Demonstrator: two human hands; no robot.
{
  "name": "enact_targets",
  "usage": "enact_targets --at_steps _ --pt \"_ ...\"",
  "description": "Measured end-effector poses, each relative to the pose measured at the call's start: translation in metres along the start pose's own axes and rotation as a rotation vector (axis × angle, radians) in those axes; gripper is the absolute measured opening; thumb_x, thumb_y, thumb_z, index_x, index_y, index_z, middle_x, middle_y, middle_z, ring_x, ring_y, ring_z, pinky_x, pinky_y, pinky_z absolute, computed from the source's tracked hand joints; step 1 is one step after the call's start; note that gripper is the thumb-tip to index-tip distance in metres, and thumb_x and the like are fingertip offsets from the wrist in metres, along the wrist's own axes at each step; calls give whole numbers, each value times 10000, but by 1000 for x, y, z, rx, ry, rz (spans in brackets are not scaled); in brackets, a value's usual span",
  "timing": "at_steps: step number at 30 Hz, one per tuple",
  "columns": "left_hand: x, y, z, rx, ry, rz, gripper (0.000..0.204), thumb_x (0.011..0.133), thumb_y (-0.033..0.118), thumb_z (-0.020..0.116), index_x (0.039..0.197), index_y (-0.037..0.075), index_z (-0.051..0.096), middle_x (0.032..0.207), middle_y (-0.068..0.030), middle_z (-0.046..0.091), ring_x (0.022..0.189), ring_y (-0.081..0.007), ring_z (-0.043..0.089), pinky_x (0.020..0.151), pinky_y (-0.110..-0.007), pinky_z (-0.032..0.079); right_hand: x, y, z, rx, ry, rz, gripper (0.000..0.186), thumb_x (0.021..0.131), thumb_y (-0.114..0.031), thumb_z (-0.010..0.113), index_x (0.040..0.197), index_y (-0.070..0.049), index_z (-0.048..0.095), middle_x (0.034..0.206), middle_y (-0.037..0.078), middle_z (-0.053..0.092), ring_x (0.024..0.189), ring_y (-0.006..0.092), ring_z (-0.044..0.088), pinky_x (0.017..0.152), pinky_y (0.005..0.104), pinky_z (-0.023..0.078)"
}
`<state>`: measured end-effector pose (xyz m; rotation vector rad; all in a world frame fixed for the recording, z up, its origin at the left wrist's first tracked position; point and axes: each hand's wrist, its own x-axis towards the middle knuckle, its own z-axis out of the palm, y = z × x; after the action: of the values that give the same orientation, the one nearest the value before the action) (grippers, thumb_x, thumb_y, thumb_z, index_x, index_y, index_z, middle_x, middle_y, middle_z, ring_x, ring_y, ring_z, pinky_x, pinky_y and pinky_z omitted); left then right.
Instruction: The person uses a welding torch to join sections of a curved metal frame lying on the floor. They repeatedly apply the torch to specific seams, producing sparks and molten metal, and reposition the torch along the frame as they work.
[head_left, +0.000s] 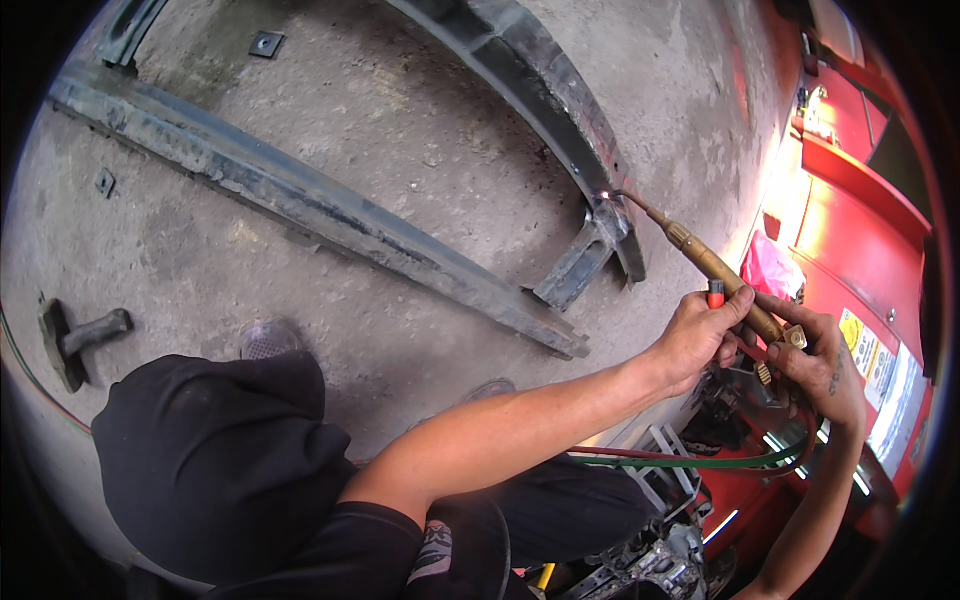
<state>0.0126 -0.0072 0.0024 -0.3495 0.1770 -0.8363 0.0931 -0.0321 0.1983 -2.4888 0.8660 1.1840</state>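
The brass cutting torch sat gripped in both hands, its bent tip throwing a bright spark against the curved steel beam on the concrete floor. The left hand clasped the body beside an orange-capped valve; the right hand closed round the rear knobs, red and green hoses trailing. It looked rigid, moderately heavy, best held mid-barrel. A straight rusty beam lay nearby.
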Motion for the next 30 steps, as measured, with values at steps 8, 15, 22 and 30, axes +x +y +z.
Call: enact_targets --at_steps 8,15,22,30 --pt "0 0 0 1 1 7 460 1068 464 545 1107 24 673 853 -43 650 604 -67 473 546 -234 407 0 0 -1 16 -21 2 622 819 -147 673 1398 62 587 783 16 665 584 57 579 523 229 460" --pt "0 0 -1 5 3 -4 453 1072 456 540 1124 23 663 845 -53 640 602 -72 477 544 -243 407 -1 -8 -1 11 -26 48 629 811 -133 676 1404 56 586 807 14 672 624 56 583 567 229 464" --pt "1 -2 -1 -12 3 0 436 1076 444 539 1116 26 657 847 -51 636 604 -73 479 544 -243 408 0 -3 -1 -7 -21 15 630 812 -147 693 1399 57 591 820 15 680 685 66 592 637 244 476" --pt "2 -3 -3 -17 -2 -4 432 1078 438 535 1116 25 658 860 -59 648 602 -78 481 545 -248 412 0 -9 0 -25 -24 45 657 768 -127 685 1393 56 598 827 19 682 712 67 597 669 246 486"
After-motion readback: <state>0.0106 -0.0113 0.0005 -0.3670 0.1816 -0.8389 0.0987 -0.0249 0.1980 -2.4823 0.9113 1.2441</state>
